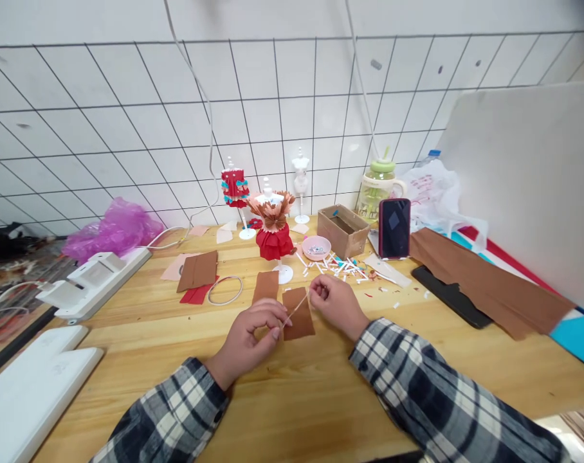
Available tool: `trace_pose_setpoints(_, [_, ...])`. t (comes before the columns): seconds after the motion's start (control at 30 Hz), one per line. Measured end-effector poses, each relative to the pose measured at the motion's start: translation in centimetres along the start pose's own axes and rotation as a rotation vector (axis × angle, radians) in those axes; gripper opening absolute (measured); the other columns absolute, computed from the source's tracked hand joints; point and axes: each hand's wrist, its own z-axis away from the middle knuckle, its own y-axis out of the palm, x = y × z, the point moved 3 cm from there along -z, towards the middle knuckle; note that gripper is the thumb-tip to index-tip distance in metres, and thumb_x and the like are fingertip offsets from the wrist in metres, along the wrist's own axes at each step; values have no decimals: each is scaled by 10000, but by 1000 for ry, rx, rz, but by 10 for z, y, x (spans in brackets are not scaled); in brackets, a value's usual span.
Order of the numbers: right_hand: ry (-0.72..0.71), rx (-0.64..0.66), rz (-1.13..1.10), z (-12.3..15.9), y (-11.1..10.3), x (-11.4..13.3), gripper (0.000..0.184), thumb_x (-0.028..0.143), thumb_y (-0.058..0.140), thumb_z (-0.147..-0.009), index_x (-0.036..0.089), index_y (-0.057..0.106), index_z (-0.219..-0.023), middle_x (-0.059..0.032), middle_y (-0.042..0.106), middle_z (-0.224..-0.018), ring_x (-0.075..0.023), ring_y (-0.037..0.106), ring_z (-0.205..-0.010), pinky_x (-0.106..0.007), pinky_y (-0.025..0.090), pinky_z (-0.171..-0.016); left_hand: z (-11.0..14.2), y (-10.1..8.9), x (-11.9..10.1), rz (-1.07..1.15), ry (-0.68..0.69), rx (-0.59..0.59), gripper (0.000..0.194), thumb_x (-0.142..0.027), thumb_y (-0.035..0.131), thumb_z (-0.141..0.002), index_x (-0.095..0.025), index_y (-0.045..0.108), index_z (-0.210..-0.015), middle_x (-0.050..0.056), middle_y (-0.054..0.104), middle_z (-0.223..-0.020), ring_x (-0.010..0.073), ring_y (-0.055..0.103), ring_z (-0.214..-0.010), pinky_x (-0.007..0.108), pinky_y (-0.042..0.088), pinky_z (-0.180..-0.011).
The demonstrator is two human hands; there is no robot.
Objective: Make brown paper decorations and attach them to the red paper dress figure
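Two bare hands in plaid sleeves draw a thin strip [296,310] out between them above a wooden table [296,405]. The left hand [253,334] pinches the near end between thumb and fingers; the right hand [337,305] grips the far end in its fingertips. The strip slants over a brown rectangle [300,328], with a second brown piece [267,285] just to the left. Beyond stands a miniature dress form [275,241] in a red skirt and a pleated brown-and-pink top; farther back are a form in red with blue bows [235,188] and a bare white form [300,177]. To the right of the dressed form sit a pink bowl [316,258], a cardboard box [352,244], scattered paper scraps [354,270] and an upright phone [394,228]. At left, a pale ring [242,289] lies beside a brown square [198,270] overlapping red paper [195,295]. A white power strip [109,283] and a purple plastic bag [116,228] lie farther left.
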Motion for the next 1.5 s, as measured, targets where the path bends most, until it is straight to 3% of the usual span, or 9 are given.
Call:
trace_pose_setpoints(0.13, [45,-73,154,-11,-13,-23,103,236,546,-810,204,644,-807,-3,655,-730,-154,585,-682,-258,414,-607,-1,-3,5,22,-44,-15,268,-290,511,-882,-193,549,-635,94,717,-881,214,621,-950,403,485,-878])
trace_pose_setpoints(0.33, [-23,-143,291,-7,-19,-18,496,105,476,-840,209,494,-1324,-108,665,-1142,-225,628,-921,-335,457,-782,-1,-4,7,19,-85,-25,260,-288,523,-862,-189,553,-624,114,730,-890,223,642,-946,415,498,-867])
trace_pose_setpoints(0.5, [-313,-51,37,7,-12,20,311,172,475,-884,211,615,-1159,-69,690,-1046,-199,608,-957,-342,465,-848,1,-6,13,36,-129,-41,287,-328,530,-859,-192,526,-607,120,730,-903,231,638,-958,427,479,-895])
trace_pose_setpoints(0.7, [-604,187,-148,20,6,41,357,78,489,-854,252,633,-1130,-26,696,-1083,-159,606,-1004,-338,436,-914,4,-5,20,105,-197,-50,308,-378,539,-840,-187,525,-598,116,709,-899,233,636,-927,395,485,-861])
trace_pose_setpoints(0.93, [-577,130,-63,20,7,37,156,288,617,-858,244,686,-990,-46,704,-1029,-167,618,-957,-339,450,-882,5,-2,25,125,-263,22,334,-417,562,-820,-182,555,-582,117,712,-953,245,631,-931,402,480,-869])
trace_pose_setpoints(1.1, [-609,100,-23,20,0,40,108,238,587,-877,238,694,-888,-33,707,-1002,-158,609,-949,-327,437,-887,3,1,21,82,-242,50,339,-407,543,-848,-175,587,-606,123,718,-964,239,646,-918,387,498,-847])
trace_pose_setpoints(1.33, [-448,266,98,14,-6,34,122,182,600,-855,221,713,-832,-8,719,-781,-160,600,-753,-285,423,-726,-3,-9,8,-655,168,162,173,-261,545,-869,-260,709,-926,55,715,-1071,215,611,-997,401,436,-917])
trace_pose_setpoints(1.4, [-384,310,86,9,-9,27,132,161,608,-839,224,719,-806,-1,719,-775,-158,607,-761,-273,420,-715,-4,-11,10,-787,197,158,176,-257,553,-868,-281,708,-948,35,712,-1087,223,601,-1002,419,417,-929])
trace_pose_setpoints(1.5, [-230,243,68,-2,-22,6,133,173,605,-832,227,723,-861,-4,727,-838,-158,625,-799,-273,424,-737,-6,-14,13,-875,120,24,208,-251,536,-876,-269,694,-1010,39,699,-1111,241,572,-1053,433,401,-957])
